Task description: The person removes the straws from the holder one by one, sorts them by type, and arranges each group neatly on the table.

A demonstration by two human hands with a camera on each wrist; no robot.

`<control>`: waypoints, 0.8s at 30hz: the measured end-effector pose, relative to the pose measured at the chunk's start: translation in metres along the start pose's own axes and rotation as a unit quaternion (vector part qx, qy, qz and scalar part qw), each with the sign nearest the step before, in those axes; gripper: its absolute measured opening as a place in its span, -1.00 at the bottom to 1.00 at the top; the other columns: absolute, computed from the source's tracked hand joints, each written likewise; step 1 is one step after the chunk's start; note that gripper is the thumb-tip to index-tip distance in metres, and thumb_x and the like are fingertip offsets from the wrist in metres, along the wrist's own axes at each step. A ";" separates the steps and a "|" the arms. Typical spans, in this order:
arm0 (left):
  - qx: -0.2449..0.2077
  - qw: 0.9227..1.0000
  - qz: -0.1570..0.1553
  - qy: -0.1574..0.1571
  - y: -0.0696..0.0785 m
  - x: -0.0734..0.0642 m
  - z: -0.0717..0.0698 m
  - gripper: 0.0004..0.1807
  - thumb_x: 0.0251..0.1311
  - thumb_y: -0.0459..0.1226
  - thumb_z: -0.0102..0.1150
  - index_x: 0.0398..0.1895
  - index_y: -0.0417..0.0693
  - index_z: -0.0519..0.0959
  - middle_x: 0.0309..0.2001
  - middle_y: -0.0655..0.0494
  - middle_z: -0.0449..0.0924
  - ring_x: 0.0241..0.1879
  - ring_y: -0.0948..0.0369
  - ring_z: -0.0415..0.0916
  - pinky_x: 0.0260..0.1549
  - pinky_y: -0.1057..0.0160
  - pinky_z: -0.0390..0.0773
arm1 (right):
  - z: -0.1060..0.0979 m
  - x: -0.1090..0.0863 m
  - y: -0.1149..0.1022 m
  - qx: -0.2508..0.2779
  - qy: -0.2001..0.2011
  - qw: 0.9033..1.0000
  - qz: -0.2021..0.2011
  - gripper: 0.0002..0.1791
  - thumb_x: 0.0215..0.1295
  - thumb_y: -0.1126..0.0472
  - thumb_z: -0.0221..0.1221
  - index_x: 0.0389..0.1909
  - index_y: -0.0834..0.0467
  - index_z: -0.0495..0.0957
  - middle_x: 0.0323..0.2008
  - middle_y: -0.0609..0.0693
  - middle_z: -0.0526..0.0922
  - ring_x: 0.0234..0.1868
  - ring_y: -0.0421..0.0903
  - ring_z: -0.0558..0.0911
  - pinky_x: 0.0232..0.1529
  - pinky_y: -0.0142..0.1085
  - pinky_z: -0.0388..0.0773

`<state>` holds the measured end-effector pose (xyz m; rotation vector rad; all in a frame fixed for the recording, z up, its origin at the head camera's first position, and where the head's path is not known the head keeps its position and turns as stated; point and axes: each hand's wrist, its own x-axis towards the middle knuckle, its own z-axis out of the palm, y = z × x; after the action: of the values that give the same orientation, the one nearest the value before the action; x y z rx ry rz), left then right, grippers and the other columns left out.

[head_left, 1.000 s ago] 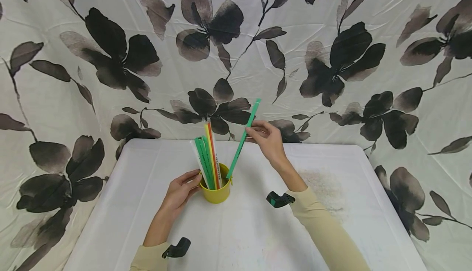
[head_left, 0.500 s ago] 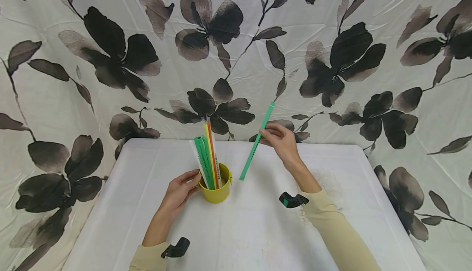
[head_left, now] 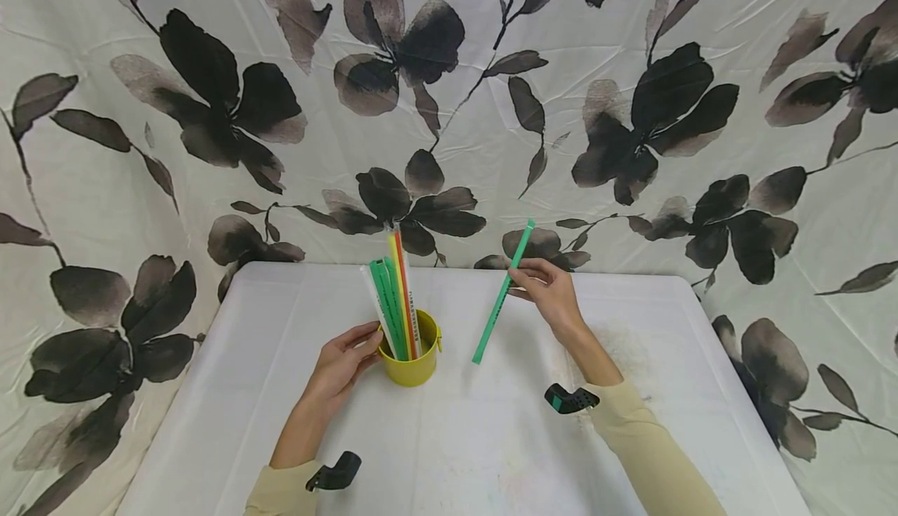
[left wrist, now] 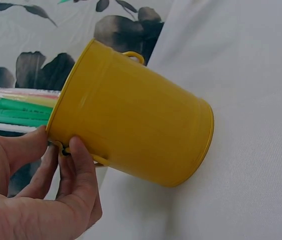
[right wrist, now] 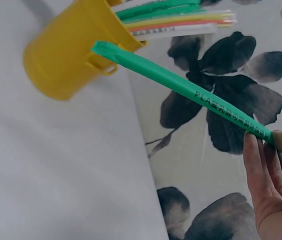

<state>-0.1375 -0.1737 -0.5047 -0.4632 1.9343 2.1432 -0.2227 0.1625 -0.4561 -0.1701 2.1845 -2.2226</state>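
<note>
A small yellow bucket stands upright on the table, left of the middle. My left hand holds its left side; in the left wrist view the thumb touches the rim and the fingers curl at the side handle of the bucket. Several wrapped straws, green, white, yellow and orange-red, lean inside it. To the right, my right hand pinches one green wrapped straw between thumb and fingers, tilted, outside the bucket. Black printing, beginning "PLA", runs along this straw in the right wrist view.
A white cloth covers the table, with a brownish smudge at its right side. Behind the table's far edge hangs a pale curtain with dark flowers. Each sleeve has a black wrist camera beside it.
My right hand has drawn the green straw away from the bucket's rim to the right, then lowered it slightly toward me. The left hand and bucket have stayed in place.
</note>
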 end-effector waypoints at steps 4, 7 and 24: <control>-0.001 1.000 -0.002 0.000 0.001 0.000 0.000 -0.48 0.48 -0.27 0.19 0.42 -0.27 0.40 0.34 -0.18 0.41 0.10 0.25 0.55 0.22 0.22 0.57 | -0.002 -0.005 0.009 -0.010 0.001 1.000 0.017 -0.63 0.45 0.30 0.26 0.14 0.44 0.53 -0.09 0.19 0.68 -0.21 -0.19 0.77 0.05 -0.19 0.71; 0.000 1.000 -0.003 0.000 0.001 0.000 0.000 -0.47 0.48 -0.27 0.20 0.42 -0.26 0.40 0.34 -0.18 0.40 0.10 0.25 0.55 0.19 0.26 0.59 | -0.002 -0.008 0.017 -0.011 -0.001 0.999 0.035 -0.62 0.46 0.29 0.26 0.16 0.44 0.52 -0.09 0.18 0.68 -0.20 -0.19 0.76 0.05 -0.20 0.71; -0.011 1.000 -0.007 0.003 0.001 0.000 0.001 -0.50 0.49 -0.31 0.17 0.41 -0.27 0.41 0.33 -0.17 0.42 0.02 0.30 0.58 0.11 0.31 0.63 | -0.003 -0.027 0.065 -0.009 -0.014 0.996 0.089 -0.63 0.44 0.32 0.26 0.14 0.45 0.52 -0.14 0.16 0.70 -0.20 -0.15 0.74 0.00 -0.17 0.73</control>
<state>-0.1379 -0.1730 -0.5036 -0.4848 1.9075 2.1585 -0.1997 0.1666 -0.5232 -0.0060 2.1145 -2.0944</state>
